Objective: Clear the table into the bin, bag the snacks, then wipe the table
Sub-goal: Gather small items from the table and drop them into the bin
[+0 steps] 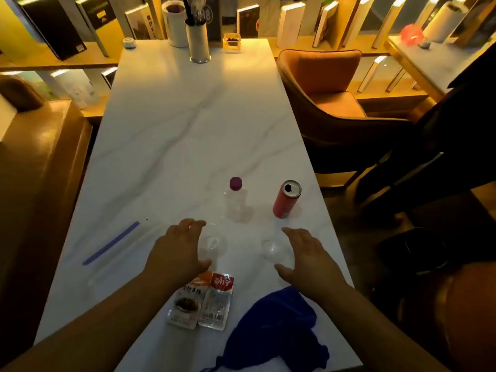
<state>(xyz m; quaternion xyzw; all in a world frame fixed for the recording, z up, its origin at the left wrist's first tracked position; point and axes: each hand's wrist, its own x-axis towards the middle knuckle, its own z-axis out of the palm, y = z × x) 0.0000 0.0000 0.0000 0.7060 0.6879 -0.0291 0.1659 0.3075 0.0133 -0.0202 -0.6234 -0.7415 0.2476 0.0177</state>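
Observation:
On the white marble table stand a clear bottle with a purple cap and an opened red can. Two clear plastic cups sit nearer me: the left cup and the right cup. My left hand hovers open just left of the left cup, fingers spread. My right hand is open just right of the right cup. Two snack packets lie near the front edge. A blue cloth lies crumpled to their right. A clear zip bag with a purple strip lies at the left.
At the table's far end stand a white holder with utensils, a paper roll and a small box. A brown armchair is at the right, a padded seat at the left. A dark bin sits at the floor right.

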